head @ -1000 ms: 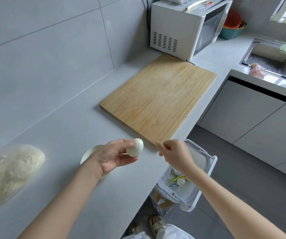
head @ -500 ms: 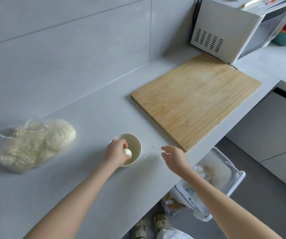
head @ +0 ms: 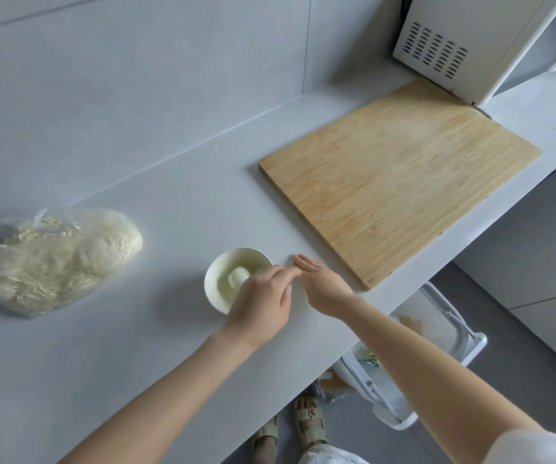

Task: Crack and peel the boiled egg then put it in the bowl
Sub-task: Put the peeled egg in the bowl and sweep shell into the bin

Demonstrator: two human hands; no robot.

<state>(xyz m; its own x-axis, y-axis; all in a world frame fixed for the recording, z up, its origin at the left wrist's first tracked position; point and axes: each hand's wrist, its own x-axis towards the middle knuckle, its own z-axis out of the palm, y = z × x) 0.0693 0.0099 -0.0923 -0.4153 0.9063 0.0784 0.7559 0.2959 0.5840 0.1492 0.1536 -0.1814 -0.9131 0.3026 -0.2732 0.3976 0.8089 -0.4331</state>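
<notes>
The peeled white egg [head: 237, 276] lies inside the small pale bowl [head: 212, 283] on the grey counter. My left hand [head: 263, 303] hovers over the bowl's right rim with its fingers loosely bent, right beside the egg and holding nothing. My right hand [head: 323, 284] rests flat on the counter just right of the bowl, fingers straight and together, pointing away from me. It holds nothing. The two hands touch at the fingertips.
A wooden cutting board [head: 397, 182] lies to the right, with a white microwave [head: 464, 41] behind it. A clear bag of noodles [head: 55, 259] sits at the left. Below the counter edge stands an open white bin [head: 437, 349].
My left hand carried the egg from above the counter edge down into the bowl and let it go. My right hand came in from beside the board to lie flat next to the bowl.
</notes>
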